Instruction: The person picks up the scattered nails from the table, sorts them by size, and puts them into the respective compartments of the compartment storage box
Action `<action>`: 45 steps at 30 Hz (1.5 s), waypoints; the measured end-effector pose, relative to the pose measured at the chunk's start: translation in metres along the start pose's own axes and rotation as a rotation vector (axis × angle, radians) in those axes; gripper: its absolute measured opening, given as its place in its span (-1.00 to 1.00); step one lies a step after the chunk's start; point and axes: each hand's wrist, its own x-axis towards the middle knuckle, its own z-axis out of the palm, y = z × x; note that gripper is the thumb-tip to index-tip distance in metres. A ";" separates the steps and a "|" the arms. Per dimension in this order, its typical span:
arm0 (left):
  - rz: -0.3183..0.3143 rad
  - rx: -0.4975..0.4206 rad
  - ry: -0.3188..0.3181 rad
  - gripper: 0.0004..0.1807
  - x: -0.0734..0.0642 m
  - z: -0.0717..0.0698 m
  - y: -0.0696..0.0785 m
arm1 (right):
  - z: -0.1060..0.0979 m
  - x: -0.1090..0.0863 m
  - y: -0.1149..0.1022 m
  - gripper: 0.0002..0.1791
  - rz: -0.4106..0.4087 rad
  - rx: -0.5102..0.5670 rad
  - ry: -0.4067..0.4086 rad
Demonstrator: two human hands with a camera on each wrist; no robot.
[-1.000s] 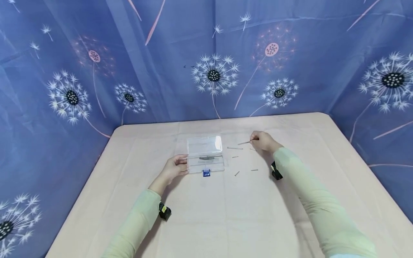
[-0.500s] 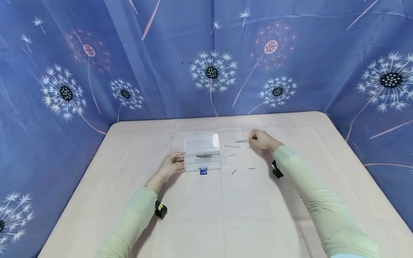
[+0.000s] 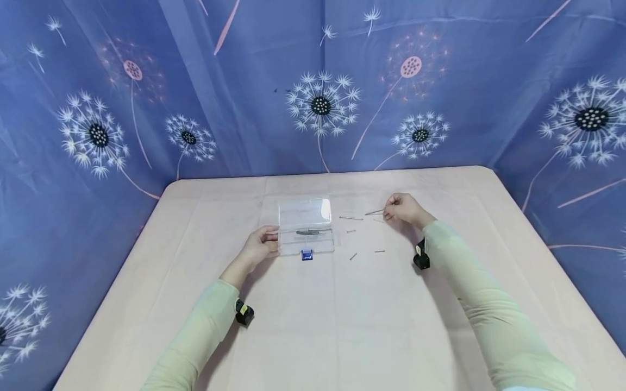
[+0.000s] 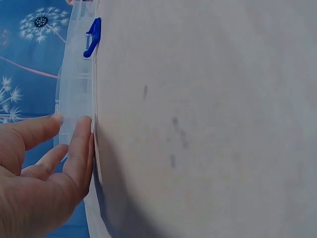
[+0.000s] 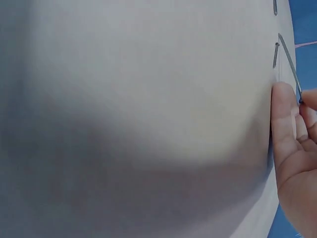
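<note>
Left hand (image 3: 255,247), loosely spread, touches a clear plastic box (image 3: 320,246); right hand (image 3: 405,209) pinches a skinny metal nail (image 3: 374,212), loose nails (image 3: 351,218) between.

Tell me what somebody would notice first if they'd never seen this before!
Probably the big white dandelions printed on the blue curtain behind the table. Next might be the open clear box with its bright blue latch in front, which the left hand holds at its left end. Off to the right, the right hand pinches a thin nail.
</note>
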 end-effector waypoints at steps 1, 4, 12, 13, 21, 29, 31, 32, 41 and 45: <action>0.004 0.003 0.000 -0.46 0.000 0.000 0.001 | 0.000 0.000 0.000 -0.82 0.009 0.030 0.007; 0.007 0.002 -0.001 -0.46 0.003 0.000 0.002 | -0.001 -0.001 0.001 -0.82 0.043 0.140 0.023; -0.001 0.025 -0.001 -0.45 0.004 -0.002 0.002 | -0.006 -0.006 0.007 -0.79 0.144 0.328 0.045; 0.001 0.025 -0.004 -0.45 0.004 -0.002 0.003 | -0.007 -0.007 0.007 -0.77 0.154 0.335 0.046; 0.021 0.030 0.005 -0.46 0.003 0.001 0.005 | -0.017 -0.021 0.003 -0.67 0.176 0.340 0.056; 0.012 0.034 0.007 -0.46 0.003 0.000 0.005 | -0.022 -0.032 0.004 -0.52 0.194 0.352 0.057; 0.012 0.032 0.010 -0.46 0.003 0.000 0.005 | -0.022 -0.034 0.003 -0.53 0.199 0.367 0.057; 0.012 0.033 0.010 -0.46 0.003 0.000 0.005 | -0.022 -0.035 0.002 -0.54 0.199 0.377 0.055; 0.003 0.029 0.007 -0.46 0.000 0.000 0.004 | -0.016 -0.044 -0.010 -0.53 0.110 0.393 0.025; -0.004 0.025 0.011 -0.46 -0.002 0.001 0.003 | -0.012 -0.046 -0.016 -0.57 0.071 0.390 0.018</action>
